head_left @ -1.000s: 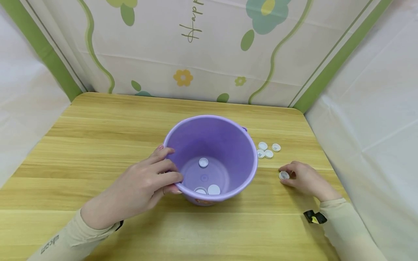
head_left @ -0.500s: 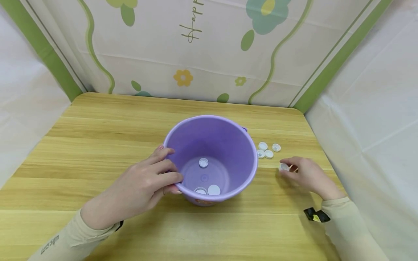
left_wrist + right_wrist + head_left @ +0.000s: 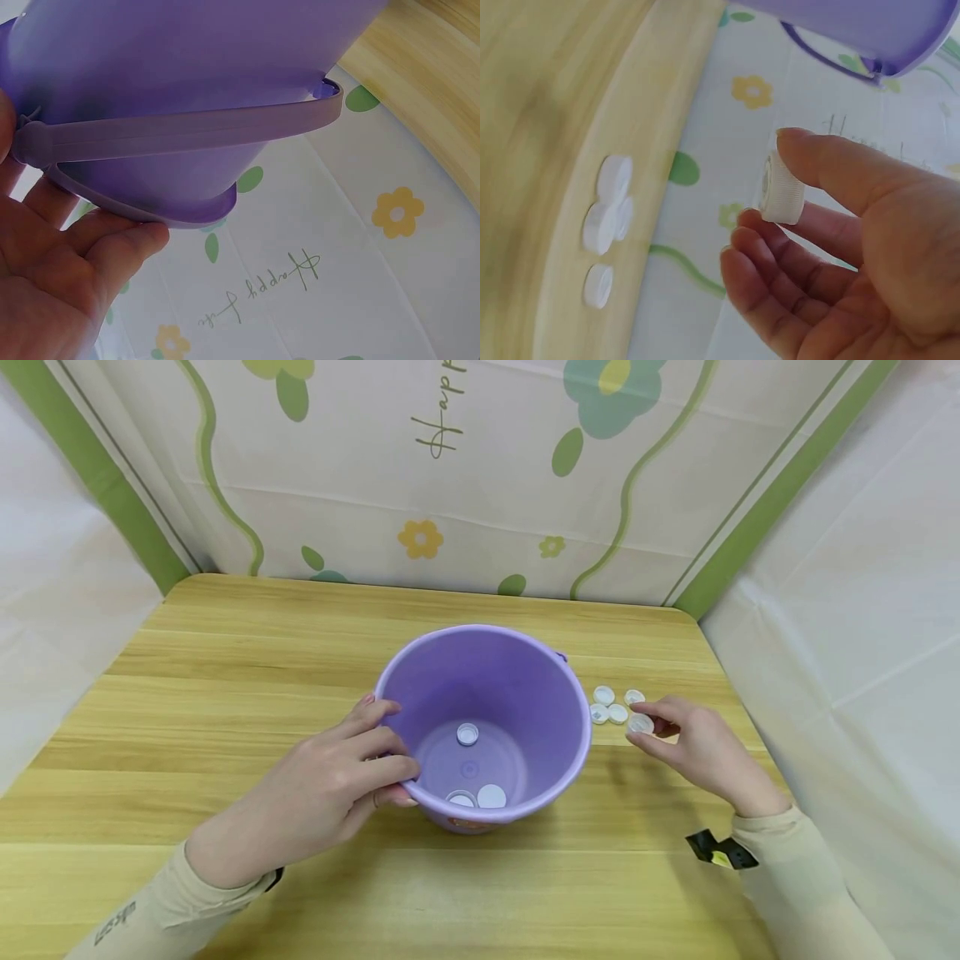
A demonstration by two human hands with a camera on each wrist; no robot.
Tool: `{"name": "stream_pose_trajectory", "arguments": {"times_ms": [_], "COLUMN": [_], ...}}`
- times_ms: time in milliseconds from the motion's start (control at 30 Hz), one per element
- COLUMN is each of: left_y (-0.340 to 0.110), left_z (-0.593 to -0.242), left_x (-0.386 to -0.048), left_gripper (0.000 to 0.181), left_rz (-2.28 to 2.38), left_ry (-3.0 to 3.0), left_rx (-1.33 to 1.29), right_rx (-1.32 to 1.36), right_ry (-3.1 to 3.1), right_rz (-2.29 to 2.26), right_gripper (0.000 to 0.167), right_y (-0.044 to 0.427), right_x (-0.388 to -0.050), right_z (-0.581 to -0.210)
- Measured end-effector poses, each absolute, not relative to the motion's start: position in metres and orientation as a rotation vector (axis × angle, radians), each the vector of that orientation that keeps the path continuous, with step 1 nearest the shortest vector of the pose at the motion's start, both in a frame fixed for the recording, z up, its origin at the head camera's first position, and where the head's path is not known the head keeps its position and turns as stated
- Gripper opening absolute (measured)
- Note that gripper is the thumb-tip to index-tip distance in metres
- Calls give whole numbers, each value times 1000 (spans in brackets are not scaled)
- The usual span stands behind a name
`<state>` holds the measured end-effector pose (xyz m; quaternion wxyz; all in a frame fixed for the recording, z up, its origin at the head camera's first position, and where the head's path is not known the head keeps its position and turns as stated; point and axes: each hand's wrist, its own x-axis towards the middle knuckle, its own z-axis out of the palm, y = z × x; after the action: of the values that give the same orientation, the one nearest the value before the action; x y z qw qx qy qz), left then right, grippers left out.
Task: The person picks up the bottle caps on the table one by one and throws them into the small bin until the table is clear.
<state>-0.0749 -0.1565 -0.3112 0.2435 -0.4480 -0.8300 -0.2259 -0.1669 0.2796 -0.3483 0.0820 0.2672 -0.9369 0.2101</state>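
Observation:
A purple bucket [image 3: 487,677] stands on the table, its mouth facing me. My left hand [image 3: 322,777] grips the bucket's left rim, fingers over the inside and thumb outside. In the left wrist view the bucket's handle [image 3: 195,133] hangs along its side. To the right of the bucket, my right hand [image 3: 705,752] pinches a white ridged bottle cap [image 3: 784,187] between thumb and fingers, above the table. Inside the bucket lie a white cap [image 3: 467,734] near the middle of the bottom and two white round pieces [image 3: 491,797] by the near wall, one partly hidden by the rim.
Several white caps [image 3: 617,714] lie grouped on the wooden table [image 3: 240,693], just right of the bucket. A patterned cloth [image 3: 330,468] hangs behind the table. White sheets [image 3: 862,610] enclose the sides.
My right hand has lifted the bottle cap off the table and moved it up and left, toward the grouped caps. The left hand and the bucket have stayed in place.

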Motion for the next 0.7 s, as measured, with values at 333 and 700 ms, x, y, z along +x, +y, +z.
{"name": "stream_pose_trajectory", "arguments": {"times_ms": [333,700], "left_y": [-157,-157], "left_z": [-312,-312], "left_x": [-74,-74], "left_gripper": [41,41], "left_rz": [-618,-619], "left_ry": [-2278,-2293], "left_rx": [-1224,-1225], "right_rx": [833,894], "right_ry": [-2690,-2632], "right_rz": [727,820], "right_gripper": [29,38], "right_y": [261,236], "right_x": [-165,-168], "right_z": [-326,-296]}}
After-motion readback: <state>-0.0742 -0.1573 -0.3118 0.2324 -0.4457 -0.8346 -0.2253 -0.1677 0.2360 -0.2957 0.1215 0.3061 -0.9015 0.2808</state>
